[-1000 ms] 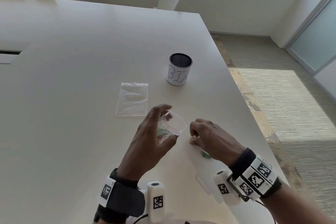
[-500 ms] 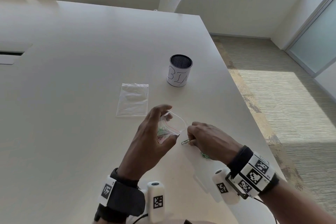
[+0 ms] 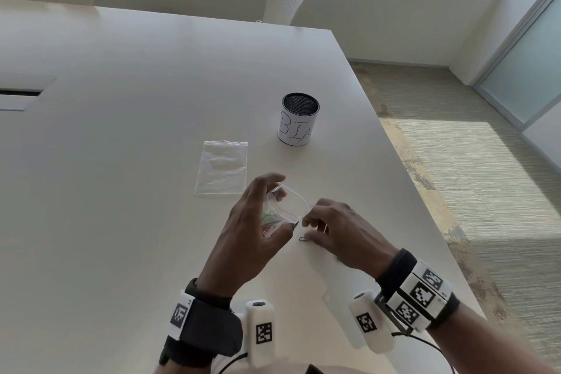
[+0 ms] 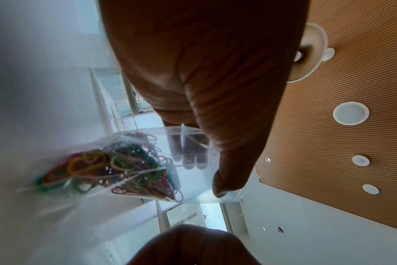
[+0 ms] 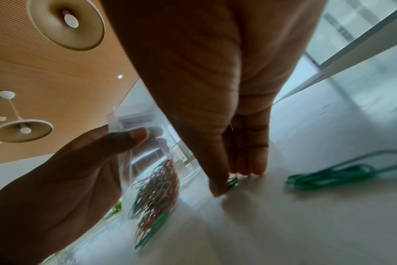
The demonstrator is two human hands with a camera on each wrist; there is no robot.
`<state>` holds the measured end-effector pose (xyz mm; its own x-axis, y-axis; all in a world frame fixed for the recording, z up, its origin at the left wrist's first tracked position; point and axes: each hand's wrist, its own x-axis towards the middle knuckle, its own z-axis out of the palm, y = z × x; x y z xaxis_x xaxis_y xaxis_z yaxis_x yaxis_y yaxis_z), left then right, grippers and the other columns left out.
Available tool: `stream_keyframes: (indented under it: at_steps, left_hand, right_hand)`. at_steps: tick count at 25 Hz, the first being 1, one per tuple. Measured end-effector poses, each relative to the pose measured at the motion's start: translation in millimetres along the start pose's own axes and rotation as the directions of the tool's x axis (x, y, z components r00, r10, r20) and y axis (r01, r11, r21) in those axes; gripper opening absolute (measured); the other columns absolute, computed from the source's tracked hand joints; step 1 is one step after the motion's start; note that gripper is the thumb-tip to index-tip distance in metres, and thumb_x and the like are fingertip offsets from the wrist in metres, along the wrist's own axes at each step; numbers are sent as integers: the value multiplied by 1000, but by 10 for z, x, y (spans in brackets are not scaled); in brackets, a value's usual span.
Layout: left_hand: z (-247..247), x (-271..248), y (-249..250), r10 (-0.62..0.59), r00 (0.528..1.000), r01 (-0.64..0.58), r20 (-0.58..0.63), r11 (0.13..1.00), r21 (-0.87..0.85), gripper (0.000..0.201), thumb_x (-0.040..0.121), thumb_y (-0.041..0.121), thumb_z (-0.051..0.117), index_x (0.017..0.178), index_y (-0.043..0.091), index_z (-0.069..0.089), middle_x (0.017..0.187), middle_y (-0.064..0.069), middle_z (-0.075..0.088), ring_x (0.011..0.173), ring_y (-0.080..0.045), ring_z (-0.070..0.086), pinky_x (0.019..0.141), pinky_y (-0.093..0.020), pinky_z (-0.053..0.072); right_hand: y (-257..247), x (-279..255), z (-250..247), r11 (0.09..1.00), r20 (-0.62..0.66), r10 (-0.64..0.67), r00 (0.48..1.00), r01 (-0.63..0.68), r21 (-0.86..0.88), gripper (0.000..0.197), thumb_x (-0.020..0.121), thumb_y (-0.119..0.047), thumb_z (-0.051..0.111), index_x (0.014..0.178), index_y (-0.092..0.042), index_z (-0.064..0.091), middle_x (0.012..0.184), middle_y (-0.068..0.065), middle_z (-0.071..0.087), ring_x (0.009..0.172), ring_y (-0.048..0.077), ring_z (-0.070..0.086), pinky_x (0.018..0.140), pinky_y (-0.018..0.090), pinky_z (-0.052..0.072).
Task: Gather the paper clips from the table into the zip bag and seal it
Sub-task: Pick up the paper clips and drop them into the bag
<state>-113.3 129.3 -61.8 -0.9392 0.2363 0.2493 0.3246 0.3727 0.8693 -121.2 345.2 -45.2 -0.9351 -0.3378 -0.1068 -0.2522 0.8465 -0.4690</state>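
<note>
My left hand [image 3: 280, 203] holds a clear zip bag [image 3: 291, 206] just above the white table [image 3: 136, 161], thumb and fingers keeping its mouth spread wide. Several coloured paper clips [image 4: 125, 166] lie bunched in the bag's bottom. Right beside the mouth, my right hand [image 3: 307, 232] pinches a green paper clip [image 3: 304, 239] between thumb and fingertips, low at the table top [image 5: 232, 181]. Another green paper clip [image 5: 342, 172] lies loose on the table under that hand's palm.
A second, empty zip bag [image 3: 221, 168] lies flat just beyond my left hand. A mesh cup [image 3: 298, 120] wrapped in paper marked BIN stands further back. The table's right edge [image 3: 425, 209] runs close to my right arm.
My right hand has closed on a green clip from the table and shifted a little left, up to the bag's mouth. The left hand has kept the bag in place.
</note>
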Motion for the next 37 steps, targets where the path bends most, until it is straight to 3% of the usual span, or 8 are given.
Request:
stream_keyframes:
  at_steps: [10, 13, 16, 23, 27, 29, 32, 37]
  left_hand:
    - [-9, -12, 17, -13, 1000, 13, -4, 1000, 0, 67, 88, 18, 80, 141, 39, 44, 125, 22, 60, 110, -4, 66, 93, -34, 59]
    - [-14, -21, 20, -24, 1000, 23, -16, 1000, -17, 67, 88, 17, 81, 140, 39, 45, 125, 20, 61, 118, -5, 64, 94, -35, 59]
    - [-4, -15, 5, -30, 999, 30, -16, 1000, -8, 67, 88, 17, 81, 141, 37, 45, 125, 16, 62, 121, -4, 63, 94, -35, 60]
    - [-9, -3, 43, -50, 999, 50, -4, 999, -1, 67, 86, 16, 79, 139, 40, 45, 129, 17, 62, 121, -6, 64, 96, -40, 59]
    - [-14, -16, 2, -62, 998, 62, -2, 998, -24, 67, 89, 18, 80, 142, 39, 44, 127, 19, 61, 131, -4, 60, 98, -42, 60]
    - [-20, -16, 6, -58, 998, 57, -3, 998, -34, 66, 90, 18, 79, 142, 39, 44, 126, 19, 61, 132, -5, 60, 97, -43, 60]
    - [-11, 0, 19, -42, 999, 42, 1, 999, -30, 66, 90, 17, 79, 141, 39, 44, 125, 19, 60, 132, -6, 60, 94, -42, 61]
    - [7, -1, 1, -55, 998, 55, 10, 998, -22, 66, 89, 19, 78, 141, 41, 43, 127, 20, 60, 133, -10, 61, 96, -47, 60]
  right_hand:
    - [-50, -1, 22, 997, 175, -2, 985, 16, -80, 10, 91, -15, 62, 82, -20, 60, 77, -7, 60, 71, 17, 56, 62, 27, 43]
    - [-93, -36, -261, 997, -54, 23, 998, -19, 69, 14, 90, -16, 69, 79, -22, 63, 67, -6, 63, 59, 7, 56, 58, 23, 45]
    - [-285, -57, -642, 968, -354, 15, 935, 76, 241, 14, 91, -14, 73, 81, -20, 66, 70, -1, 69, 59, 8, 58, 61, 21, 49]
    - [-568, -7, -617, 951, -181, -260, 949, 284, 124, 9, 95, -14, 72, 95, -19, 65, 81, -9, 64, 71, 11, 59, 65, 17, 48]
    - [-234, -126, -730, 975, -280, -102, 954, 152, 165, 11, 94, -16, 75, 89, -22, 67, 77, -6, 69, 70, 13, 63, 66, 21, 52]
    - [-14, -255, -637, 999, -74, 14, 997, -10, 42, 12, 92, -27, 78, 90, -28, 66, 83, -10, 68, 73, 7, 65, 69, 22, 54]
    - [186, -443, -354, 976, 188, 156, 970, -121, -183, 18, 90, -37, 78, 103, -34, 65, 97, -14, 62, 84, 5, 64, 76, 23, 54]
    - [194, -401, -183, 975, 0, 152, 988, -150, -164, 12, 96, -17, 63, 95, -27, 57, 90, -9, 59, 82, 16, 55, 70, 27, 42]
